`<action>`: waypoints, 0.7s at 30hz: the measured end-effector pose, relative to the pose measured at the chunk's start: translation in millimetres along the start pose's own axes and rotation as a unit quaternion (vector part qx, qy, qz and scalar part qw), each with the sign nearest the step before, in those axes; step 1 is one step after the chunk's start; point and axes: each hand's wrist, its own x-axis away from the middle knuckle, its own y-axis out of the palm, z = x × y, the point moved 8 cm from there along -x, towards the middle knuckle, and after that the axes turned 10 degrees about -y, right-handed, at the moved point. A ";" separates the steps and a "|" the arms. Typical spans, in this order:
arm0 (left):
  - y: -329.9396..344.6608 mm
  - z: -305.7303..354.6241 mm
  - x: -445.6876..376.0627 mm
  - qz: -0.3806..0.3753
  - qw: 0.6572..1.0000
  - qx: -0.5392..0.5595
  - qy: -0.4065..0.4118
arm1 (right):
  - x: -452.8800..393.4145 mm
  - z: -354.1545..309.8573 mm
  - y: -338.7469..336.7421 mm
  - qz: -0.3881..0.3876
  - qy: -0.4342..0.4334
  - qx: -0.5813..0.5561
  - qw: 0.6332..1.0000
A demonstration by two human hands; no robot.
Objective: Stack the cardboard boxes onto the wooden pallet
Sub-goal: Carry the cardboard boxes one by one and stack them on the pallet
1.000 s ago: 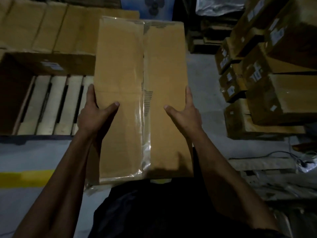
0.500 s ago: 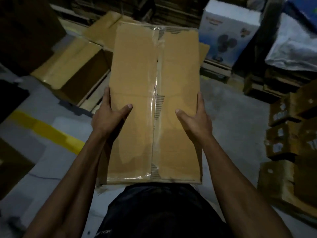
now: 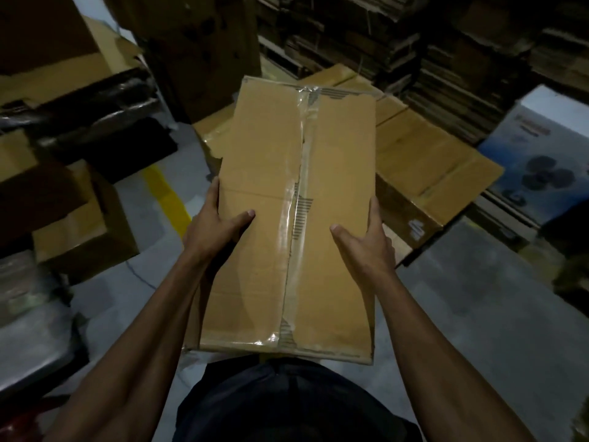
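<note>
I carry a long taped cardboard box (image 3: 264, 193) flat in front of my waist, its clear tape seam running away from me. My left hand (image 3: 214, 228) grips its left edge, thumb on top and fingers down the side. On the opposite edge my right hand (image 3: 366, 242) holds it the same way. Beyond the far end of the carried box lie stacked cardboard boxes (image 3: 427, 164) low on the floor; the pallet under them is hidden.
A yellow floor line (image 3: 165, 199) runs left of the box. Brown cartons (image 3: 76, 224) and dark bundles stand on the left. A white and blue fan carton (image 3: 541, 148) sits at the right. Piles of flat cardboard (image 3: 446, 52) fill the back. Grey concrete floor (image 3: 478, 314) lies to my right.
The view has swung left across the room: the bare pallet slats and right-hand box stacks have left the frame, and the low stacked boxes now lie ahead. Both hands keep the same hold.
</note>
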 end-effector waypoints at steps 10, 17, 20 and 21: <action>-46.1 -33.1 -115.6 -0.034 0.999 -0.011 -0.014 | -63.8 -57.0 83.1 0.009 0.022 0.028 0.999; -97.9 -36.5 -215.7 -0.067 0.997 -0.031 0.007 | -107.2 -118.3 147.7 0.043 0.054 0.023 0.997; -109.0 -31.2 -244.4 -0.079 0.996 -0.040 0.016 | -121.5 -134.4 159.4 0.046 0.065 0.026 0.996; -112.1 -28.2 -254.9 -0.083 0.995 -0.043 0.018 | -128.9 -139.9 163.4 0.051 0.068 0.025 0.996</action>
